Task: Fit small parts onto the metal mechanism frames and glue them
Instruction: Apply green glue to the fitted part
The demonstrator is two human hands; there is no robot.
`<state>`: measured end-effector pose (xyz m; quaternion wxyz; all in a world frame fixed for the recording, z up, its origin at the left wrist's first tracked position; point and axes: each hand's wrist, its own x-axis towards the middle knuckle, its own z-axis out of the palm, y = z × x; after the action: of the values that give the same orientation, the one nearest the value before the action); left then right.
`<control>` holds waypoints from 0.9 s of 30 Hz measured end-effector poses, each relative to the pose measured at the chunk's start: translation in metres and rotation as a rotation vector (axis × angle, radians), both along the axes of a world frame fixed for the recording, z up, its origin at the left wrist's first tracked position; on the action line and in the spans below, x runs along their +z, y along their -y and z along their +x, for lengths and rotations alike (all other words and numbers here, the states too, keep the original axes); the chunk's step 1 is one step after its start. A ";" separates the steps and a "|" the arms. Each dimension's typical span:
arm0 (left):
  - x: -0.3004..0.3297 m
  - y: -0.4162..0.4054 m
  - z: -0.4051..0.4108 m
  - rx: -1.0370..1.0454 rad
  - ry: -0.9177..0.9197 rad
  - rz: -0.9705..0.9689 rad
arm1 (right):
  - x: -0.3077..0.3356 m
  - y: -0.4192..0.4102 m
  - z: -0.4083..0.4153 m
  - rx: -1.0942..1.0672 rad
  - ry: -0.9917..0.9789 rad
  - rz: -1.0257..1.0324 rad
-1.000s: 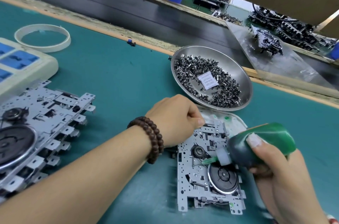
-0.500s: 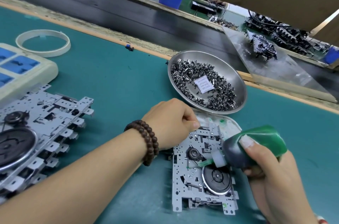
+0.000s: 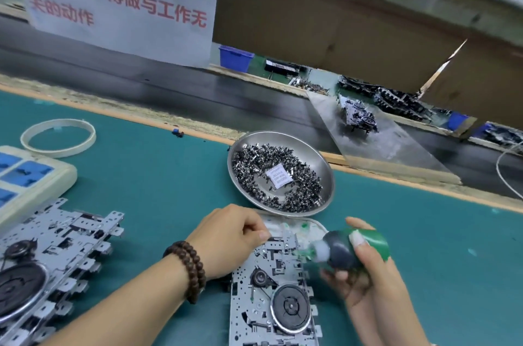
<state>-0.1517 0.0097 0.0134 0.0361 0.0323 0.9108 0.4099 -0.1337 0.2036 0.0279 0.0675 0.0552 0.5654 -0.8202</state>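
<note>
Centrally, the frame (image 3: 271,297) lies flat on the counter (image 3: 158,190) with its long axis running away from the person, just nearer than the bowl (image 3: 322,170) of small parts (image 3: 254,164). At the frame's far edge the left hand (image 3: 229,241) rests with fingers curled and fingertips pinched together; whether they hold a part cannot be told. Right of the frame, the right hand (image 3: 365,269) grips the green glue bottle (image 3: 351,249), nozzle pointing left over the frame's far right corner, so this hand is judged placed for the next gluing.

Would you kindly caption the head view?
Left hand steadies metal frame while right hand aims green glue bottle.
</note>
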 end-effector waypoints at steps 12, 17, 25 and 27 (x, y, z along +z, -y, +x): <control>0.006 -0.004 0.012 0.042 -0.030 0.078 | 0.003 -0.009 0.002 0.093 -0.024 0.020; 0.004 -0.006 0.012 0.062 0.000 0.070 | 0.003 -0.015 0.000 0.140 -0.090 0.088; 0.006 -0.005 0.012 0.069 0.027 0.062 | -0.001 -0.026 -0.005 0.119 -0.106 0.042; 0.008 -0.005 0.011 0.060 0.037 0.073 | -0.005 -0.030 -0.007 0.149 -0.107 0.079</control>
<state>-0.1408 0.0150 0.0212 0.0395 -0.0014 0.8950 0.4443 -0.1403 0.2334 0.0233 0.0957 -0.0284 0.6025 -0.7918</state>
